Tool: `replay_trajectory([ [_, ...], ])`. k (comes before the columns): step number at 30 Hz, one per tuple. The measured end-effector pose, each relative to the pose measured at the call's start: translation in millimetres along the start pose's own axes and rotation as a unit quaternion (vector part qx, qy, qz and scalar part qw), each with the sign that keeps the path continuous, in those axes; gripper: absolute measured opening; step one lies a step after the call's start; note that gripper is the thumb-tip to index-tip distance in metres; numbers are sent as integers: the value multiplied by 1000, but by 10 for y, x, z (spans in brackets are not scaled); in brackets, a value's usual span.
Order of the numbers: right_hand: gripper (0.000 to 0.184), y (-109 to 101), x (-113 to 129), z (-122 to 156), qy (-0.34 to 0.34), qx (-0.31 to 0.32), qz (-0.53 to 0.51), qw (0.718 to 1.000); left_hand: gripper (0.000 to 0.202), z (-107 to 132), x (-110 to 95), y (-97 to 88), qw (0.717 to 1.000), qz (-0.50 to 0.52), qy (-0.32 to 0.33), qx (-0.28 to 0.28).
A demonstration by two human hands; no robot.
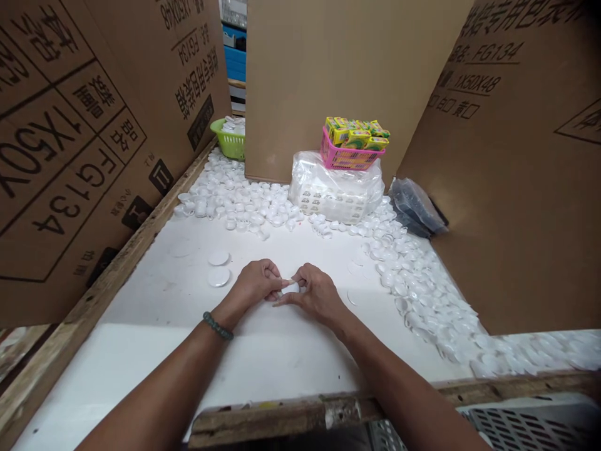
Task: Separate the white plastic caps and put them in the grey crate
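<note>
Over the middle of the white tabletop, my left hand (260,280) and my right hand (315,289) meet at a small white round disc (290,288). Fingers of both hands pinch its edges, and they hide part of it. A beaded bracelet (218,326) circles my left wrist. Left of my left hand lie two white discs, one (218,277) nearer me and another (218,258) just behind it. A thin curved white strip (352,297) rests to the right of my right hand.
Many small white round pieces (413,282) line the table's back and right. Behind stand a plastic-wrapped pack (335,191), a pink basket (352,158) of yellow-green boxes and a green basket (230,145). Cardboard walls (338,75) surround the table; a wooden edge (282,423) runs along the front.
</note>
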State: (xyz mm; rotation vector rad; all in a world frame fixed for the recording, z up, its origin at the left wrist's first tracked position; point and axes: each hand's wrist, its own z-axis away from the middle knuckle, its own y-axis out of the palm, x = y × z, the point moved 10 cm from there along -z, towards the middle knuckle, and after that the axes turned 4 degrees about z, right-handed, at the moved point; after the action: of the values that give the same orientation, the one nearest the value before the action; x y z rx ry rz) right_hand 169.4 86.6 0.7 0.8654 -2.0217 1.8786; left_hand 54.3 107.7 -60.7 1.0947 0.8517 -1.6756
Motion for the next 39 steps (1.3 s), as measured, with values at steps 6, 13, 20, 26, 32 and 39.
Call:
replay_trajectory([
  [6,43,-31,118,50,-19,-30,44,998,30,-36,25,9,999,-30,-18,7],
  [13,29,-498,-267,29,6,-94,76,993,32,278,-461,-34,950,-234,186,-92],
  [20,31,-827,-1207,39,209,-70,283,934,18,480,-647,383,847,-418,326,-39],
  [26,27,-382,-695,-33,60,-25,227,972,14,496,-624,-299,788,-512,196,-279],
  [32,28,-164,-9,-79,-18,32,153,988,21,571,-634,-566,772,-515,127,-350],
  [39,36,104,1011,-981,-194,52,166,965,35,605,-696,-755,748,-511,139,-401],
])
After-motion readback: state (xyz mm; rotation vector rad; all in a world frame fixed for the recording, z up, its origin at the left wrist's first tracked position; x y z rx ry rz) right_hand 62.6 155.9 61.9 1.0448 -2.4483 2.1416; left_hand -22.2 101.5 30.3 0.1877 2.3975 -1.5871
